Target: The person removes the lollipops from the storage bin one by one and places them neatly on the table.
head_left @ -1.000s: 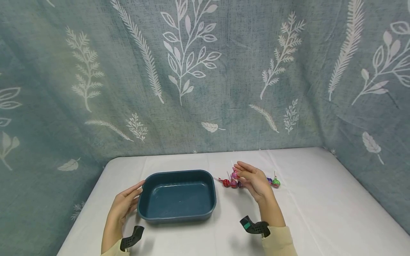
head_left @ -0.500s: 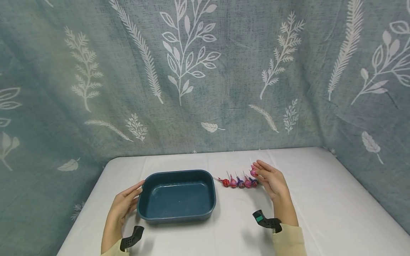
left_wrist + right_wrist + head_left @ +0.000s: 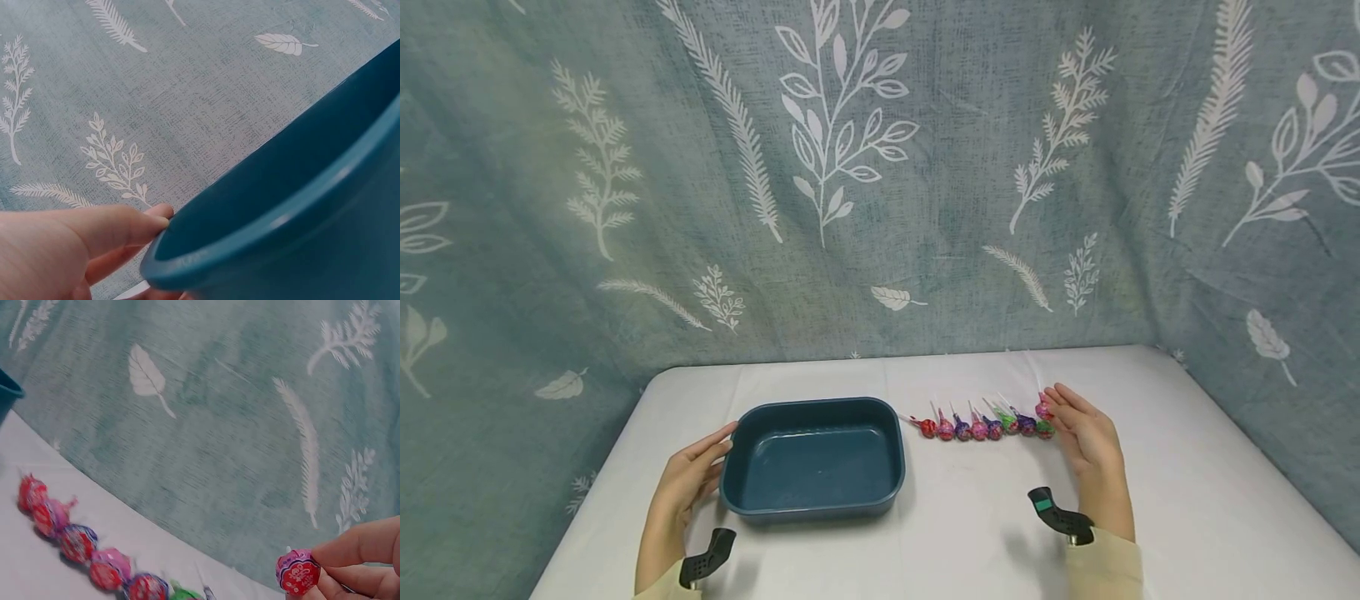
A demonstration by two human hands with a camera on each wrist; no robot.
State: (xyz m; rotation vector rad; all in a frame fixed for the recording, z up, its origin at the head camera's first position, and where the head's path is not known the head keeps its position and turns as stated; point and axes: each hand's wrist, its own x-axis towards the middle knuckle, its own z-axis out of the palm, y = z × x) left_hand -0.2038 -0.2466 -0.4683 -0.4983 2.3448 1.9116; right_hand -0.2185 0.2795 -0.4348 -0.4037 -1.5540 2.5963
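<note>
A dark teal plastic bin (image 3: 820, 510) stands on the table; its inside looks bare. My left hand (image 3: 691, 479) rests against the bin's left end, fingertips touching the rim, as the left wrist view also shows at the corner (image 3: 172, 265). Between thumb and fingers of my right hand (image 3: 1092, 437) is a pink-wrapped lollipop (image 3: 298, 573), held just above the right end of a row. That row of several wrapped lollipops, red, pink, purple and green, runs from the bin's right side; one is the red lollipop (image 3: 927, 428), another the green lollipop (image 3: 1009, 425).
A white cloth (image 3: 970, 517) covers the table. Behind it hangs a grey-green curtain (image 3: 940, 208) with white leaf prints, which also closes in both sides.
My right hand has moved rightward along the row, carrying the pink lollipop past the other lollipops to the row's right end. My left hand and the bin have stayed put.
</note>
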